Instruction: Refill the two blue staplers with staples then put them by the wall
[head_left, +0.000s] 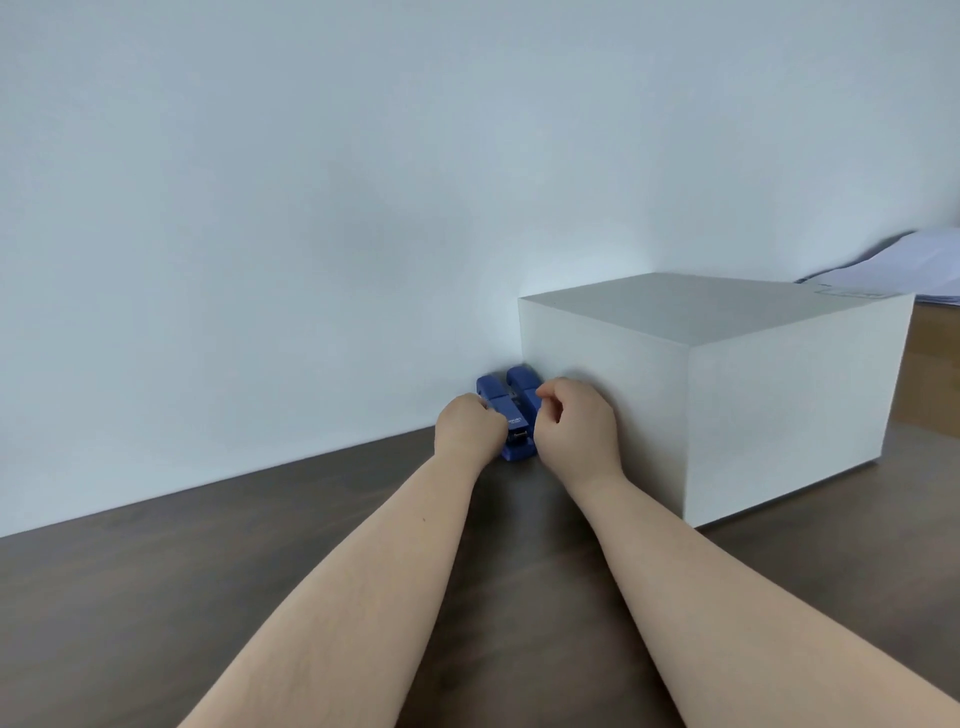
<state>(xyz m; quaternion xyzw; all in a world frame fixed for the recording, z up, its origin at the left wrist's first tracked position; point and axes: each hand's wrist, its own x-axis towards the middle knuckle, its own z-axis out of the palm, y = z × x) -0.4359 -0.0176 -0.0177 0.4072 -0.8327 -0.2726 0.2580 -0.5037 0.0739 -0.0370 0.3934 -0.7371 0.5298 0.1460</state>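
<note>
1. The two blue staplers (511, 402) look small, rigid and light, with hard plastic shells that are probably a little slick. I judge they slide easily over the dark counter (208, 597) and tip if pushed high up.
2. The best hold is likely across the sides of each body, low and near the middle. Pressing the top arm risks firing a staple.
3. They lie side by side, lengthwise toward the wall (311, 208), their far ends at or touching it, just left of the white box (727, 405).
4. The left hand (470, 428) sits at the left stapler's near end, fingers curled onto it; the exact grip is hidden.
5. The right hand (574, 423) is beside the right stapler, fingers curled with fingertips at its top edge; whether it pinches the shell cannot be told.
</note>
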